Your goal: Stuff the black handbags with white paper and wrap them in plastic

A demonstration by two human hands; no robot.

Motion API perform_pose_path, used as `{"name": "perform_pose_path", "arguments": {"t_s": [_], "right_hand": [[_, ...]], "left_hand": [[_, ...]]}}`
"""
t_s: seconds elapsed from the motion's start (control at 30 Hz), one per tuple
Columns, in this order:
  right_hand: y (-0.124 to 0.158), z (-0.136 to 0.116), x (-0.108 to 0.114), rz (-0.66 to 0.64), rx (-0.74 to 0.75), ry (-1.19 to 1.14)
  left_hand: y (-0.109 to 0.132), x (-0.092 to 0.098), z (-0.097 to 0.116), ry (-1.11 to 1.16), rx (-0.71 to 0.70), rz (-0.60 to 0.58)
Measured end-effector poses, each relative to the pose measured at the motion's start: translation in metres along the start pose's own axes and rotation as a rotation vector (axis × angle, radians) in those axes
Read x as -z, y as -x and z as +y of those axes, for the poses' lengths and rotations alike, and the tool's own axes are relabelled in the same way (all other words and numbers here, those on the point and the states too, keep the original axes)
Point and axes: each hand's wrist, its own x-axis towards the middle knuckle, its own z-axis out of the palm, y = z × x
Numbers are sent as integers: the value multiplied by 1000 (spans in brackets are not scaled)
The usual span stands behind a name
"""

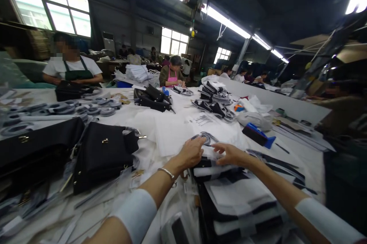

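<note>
A grey coiled strap point(208, 137) lies at the middle of the white-covered table, just beyond my hands. My left hand point(194, 151) has its fingers bent together at the coil's near left edge and appears to grip it; the fingertips are partly hidden. To the right, my right hand point(231, 154) is open, fingers curved and apart, with nothing visible in them. Beneath both hands is a stack of black bag pieces point(208, 194) with white padding sheets point(237, 196) wrapped around them.
Black handbags point(104, 152) stand at the left, with several coiled straps point(107, 111) behind. A blue brush point(258, 135) lies at right, near dark strips point(282, 167). More black bags point(153, 97) lie farther back. Co-workers point(73, 64) sit across the table.
</note>
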Motion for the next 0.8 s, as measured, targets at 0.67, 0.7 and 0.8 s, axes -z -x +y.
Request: {"name": "perform_pose_path", "arguments": {"t_s": [0.67,0.7,0.8], "right_hand": [[25,-4,-35,66,-167,-240],[26,-5,-38,60,-221,-306],[30,-9,-44,28,-333,-482]], "left_hand": [[22,-40,-12,282,30,35],[23,-40,-12,287,29,42],[25,-40,-9,289,28,67]]}}
